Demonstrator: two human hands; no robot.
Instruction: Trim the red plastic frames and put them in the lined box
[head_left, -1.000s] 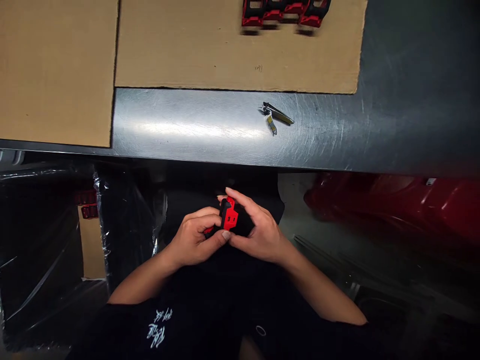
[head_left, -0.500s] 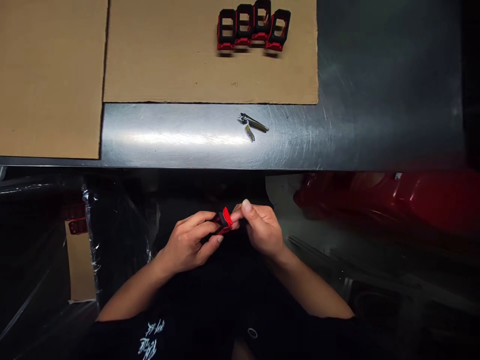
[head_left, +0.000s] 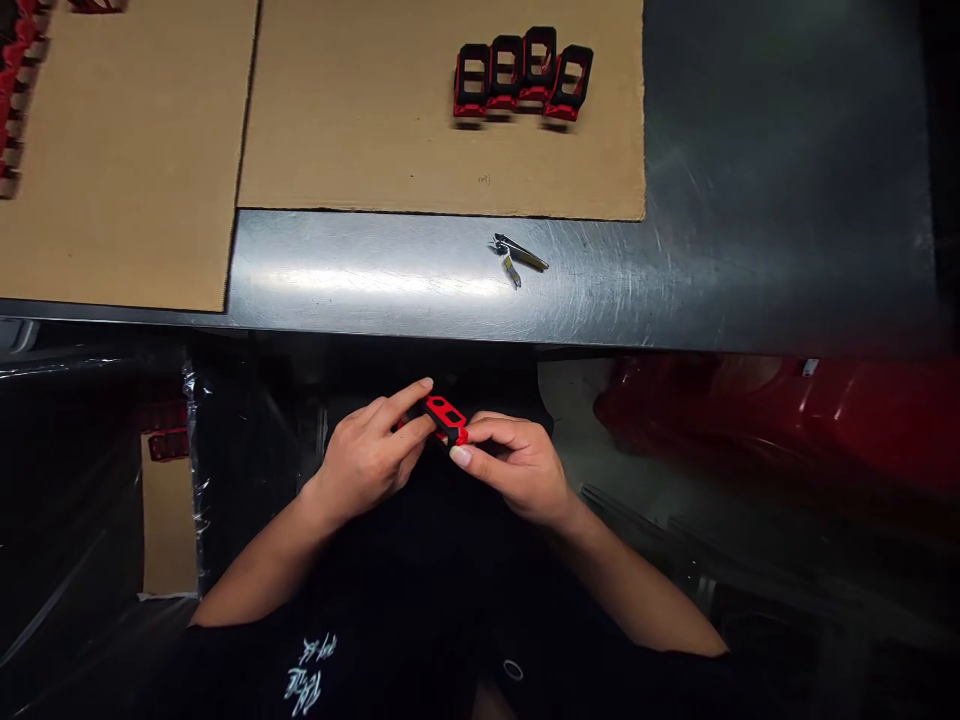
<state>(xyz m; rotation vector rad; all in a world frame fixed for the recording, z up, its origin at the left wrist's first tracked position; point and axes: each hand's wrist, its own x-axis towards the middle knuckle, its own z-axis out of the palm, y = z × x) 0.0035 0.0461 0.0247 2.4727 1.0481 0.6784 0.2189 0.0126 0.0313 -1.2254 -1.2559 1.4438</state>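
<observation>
Below the table's front edge, over my lap, both hands hold one small red and black plastic part (head_left: pixel 446 417). My left hand (head_left: pixel 369 462) pinches its left end, with the forefinger laid along its top. My right hand (head_left: pixel 516 467) grips its right end between thumb and curled fingers. The part lies nearly flat, and its red face with small openings points up.
A steel table (head_left: pixel 750 230) bears two cardboard sheets (head_left: pixel 360 110). On the sheet stands a row of several matching red and black parts (head_left: pixel 523 73). A nail clipper (head_left: pixel 517 258) lies on bare steel. More red parts (head_left: pixel 15 80) sit far left. A red object (head_left: pixel 787 420) lies under the table, right.
The part has been turned in my fingers from standing on edge to lying nearly flat. My right hand has shifted to grip its right end. The view has moved slightly.
</observation>
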